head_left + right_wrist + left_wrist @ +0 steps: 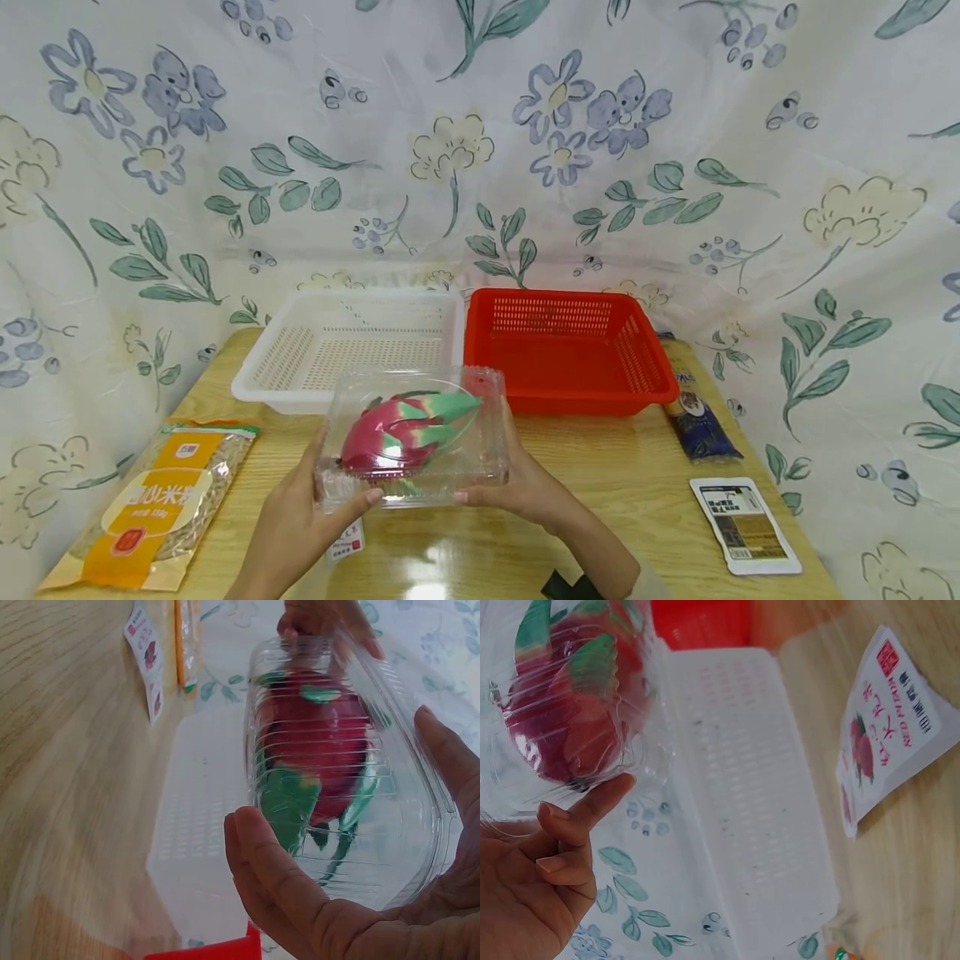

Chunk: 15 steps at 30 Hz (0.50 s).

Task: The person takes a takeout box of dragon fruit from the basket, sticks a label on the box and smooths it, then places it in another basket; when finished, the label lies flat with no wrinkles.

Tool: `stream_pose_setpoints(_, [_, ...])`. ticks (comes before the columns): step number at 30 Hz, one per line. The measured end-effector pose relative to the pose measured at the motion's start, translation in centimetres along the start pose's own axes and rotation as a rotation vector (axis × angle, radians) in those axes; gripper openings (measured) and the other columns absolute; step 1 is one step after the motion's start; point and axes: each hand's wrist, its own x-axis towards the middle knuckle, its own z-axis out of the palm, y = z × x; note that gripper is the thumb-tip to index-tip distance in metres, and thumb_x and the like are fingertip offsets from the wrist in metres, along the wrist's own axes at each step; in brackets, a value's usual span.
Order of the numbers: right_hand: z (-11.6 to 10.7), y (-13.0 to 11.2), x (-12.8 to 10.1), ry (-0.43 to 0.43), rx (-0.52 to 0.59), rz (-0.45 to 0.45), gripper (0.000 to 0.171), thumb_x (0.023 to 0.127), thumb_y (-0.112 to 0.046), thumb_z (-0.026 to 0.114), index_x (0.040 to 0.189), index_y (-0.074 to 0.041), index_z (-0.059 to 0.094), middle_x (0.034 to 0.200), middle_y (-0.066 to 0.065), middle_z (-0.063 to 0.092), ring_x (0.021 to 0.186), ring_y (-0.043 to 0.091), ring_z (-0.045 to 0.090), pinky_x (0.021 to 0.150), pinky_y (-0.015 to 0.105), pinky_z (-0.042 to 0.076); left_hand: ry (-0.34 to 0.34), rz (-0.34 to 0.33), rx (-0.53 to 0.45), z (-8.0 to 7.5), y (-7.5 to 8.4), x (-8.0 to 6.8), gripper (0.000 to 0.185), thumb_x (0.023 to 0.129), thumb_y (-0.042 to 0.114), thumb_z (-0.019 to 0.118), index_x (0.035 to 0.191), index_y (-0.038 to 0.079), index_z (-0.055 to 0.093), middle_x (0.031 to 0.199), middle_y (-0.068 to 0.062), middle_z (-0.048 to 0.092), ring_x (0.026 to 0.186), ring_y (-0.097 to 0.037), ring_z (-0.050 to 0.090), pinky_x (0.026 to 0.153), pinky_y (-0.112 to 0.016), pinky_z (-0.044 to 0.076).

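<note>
A clear plastic clamshell box [480,433] with a red dragon fruit [390,437] inside is held up over the table. My left hand [296,512] grips its left end, thumb along the near edge and fingers beneath in the left wrist view. At the other end, my right hand [517,487] holds the box between thumb and fingers. Green leaf tips of the dragon fruit point toward the right hand. Below the box on the table is a small white card [892,727] printed with a dragon fruit picture, mostly covered by the box and left hand in the head view.
Behind the box stand a white plastic basket [255,379] and a red basket [570,404], side by side against a floral cloth [450,225]. An orange grain bag [150,504] lies left. On the right are a blue packet [701,429] and a white pouch [746,525].
</note>
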Motion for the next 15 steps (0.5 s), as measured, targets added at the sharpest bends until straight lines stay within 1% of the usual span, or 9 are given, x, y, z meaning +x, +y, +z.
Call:
stream_pose_setpoints(1, [0.0, 0.0, -0.1, 0.006, -0.007, 0.005, 0.128, 0.083, -0.012, 0.080, 0.150, -0.051, -0.022, 0.166, 0.002, -0.013, 0.139, 0.053, 0.031, 0.091, 0.047, 0.055, 0.002, 0.000, -0.003, 0.1, 0.0, -0.1, 0.109, 0.079, 0.057, 0.077, 0.160, 0.015, 0.018, 0.134, -0.032, 0.056, 0.105, -0.043, 0.063, 0.085, -0.065, 0.049])
stream_pose_setpoints(3, [0.0, 0.2, -0.3, 0.013, -0.017, 0.013, 0.128, 0.083, -0.013, 0.080, 0.150, -0.051, -0.022, 0.166, 0.001, -0.014, 0.139, 0.053, 0.031, 0.091, 0.047, 0.055, 0.005, 0.000, -0.001, 0.3, 0.0, -0.2, 0.109, 0.078, 0.057, 0.077, 0.160, 0.015, 0.019, 0.133, -0.032, 0.056, 0.104, -0.043, 0.063, 0.085, -0.065, 0.049])
stream_pose_setpoints(5, [0.0, 0.3, -0.6, 0.023, -0.032, 0.018, 0.128, 0.083, -0.015, 0.081, 0.151, -0.050, -0.022, 0.166, 0.001, -0.012, 0.136, 0.052, 0.033, 0.092, 0.046, 0.055, 0.004, -0.004, -0.003, 0.5, 0.0, -0.4, 0.110, 0.078, 0.057, 0.078, 0.160, 0.015, 0.019, 0.130, -0.032, 0.059, 0.100, -0.040, 0.064, 0.083, -0.064, 0.050])
stream_pose_setpoints(7, [-0.1, 0.5, -0.8, 0.033, -0.054, 0.020, 0.129, 0.082, -0.017, 0.082, 0.151, -0.048, -0.022, 0.166, 0.005, -0.009, 0.136, 0.051, 0.033, 0.092, 0.044, 0.054, 0.003, -0.008, -0.008, 0.7, 0.0, -0.5, 0.110, 0.077, 0.057, 0.078, 0.160, 0.016, 0.018, 0.125, -0.030, 0.062, 0.095, -0.037, 0.064, 0.081, -0.063, 0.052])
stream_pose_setpoints(9, [-0.1, 0.6, -1.0, 0.036, -0.052, 0.027, 0.129, 0.082, -0.018, 0.082, 0.151, -0.048, -0.022, 0.165, 0.008, -0.006, 0.133, 0.049, 0.038, 0.092, 0.043, 0.054, -0.002, -0.013, -0.014, 0.9, -0.1, -0.7, 0.110, 0.077, 0.057, 0.078, 0.160, 0.017, 0.018, 0.121, -0.027, 0.064, 0.091, -0.032, 0.064, 0.078, -0.061, 0.053])
stream_pose_setpoints(11, [-0.2, 0.8, -1.2, 0.039, -0.054, 0.038, 0.128, 0.082, -0.018, 0.082, 0.151, -0.048, -0.022, 0.165, 0.012, -0.005, 0.131, 0.047, 0.040, 0.092, 0.043, 0.054, -0.003, -0.019, -0.015, 1.1, -0.1, -0.8, 0.110, 0.077, 0.056, 0.079, 0.160, 0.017, 0.019, 0.108, -0.021, 0.067, 0.084, -0.025, 0.061, 0.073, -0.053, 0.054])
stream_pose_setpoints(12, [-0.2, 0.8, -1.4, 0.043, -0.060, 0.049, 0.129, 0.082, -0.019, 0.082, 0.151, -0.048, -0.022, 0.164, 0.016, -0.002, 0.130, 0.046, 0.041, 0.091, 0.043, 0.055, -0.006, -0.022, -0.018, 1.2, -0.1, -0.8, 0.110, 0.077, 0.055, 0.079, 0.160, 0.016, 0.018, 0.100, -0.016, 0.068, 0.081, -0.022, 0.060, 0.071, -0.048, 0.054])
stream_pose_setpoints(14, [-0.3, 0.9, -1.5, 0.051, -0.080, 0.074, 0.129, 0.081, -0.022, 0.083, 0.151, -0.049, -0.022, 0.162, 0.021, 0.004, 0.128, 0.044, 0.043, 0.089, 0.043, 0.056, -0.031, -0.044, -0.033, 1.5, -0.1, -0.9, 0.110, 0.077, 0.055, 0.079, 0.160, 0.017, 0.017, 0.090, -0.009, 0.067, 0.072, -0.015, 0.061, 0.068, -0.040, 0.052])
stream_pose_setpoints(15, [-0.4, 0.9, -1.7, 0.056, -0.096, 0.082, 0.129, 0.081, -0.023, 0.083, 0.151, -0.049, -0.023, 0.162, 0.023, 0.004, 0.128, 0.044, 0.042, 0.089, 0.042, 0.056, -0.041, -0.053, -0.045, 1.6, -0.1, -0.9, 0.110, 0.077, 0.054, 0.079, 0.160, 0.017, 0.017, 0.085, -0.006, 0.065, 0.069, -0.012, 0.059, 0.066, -0.037, 0.050])
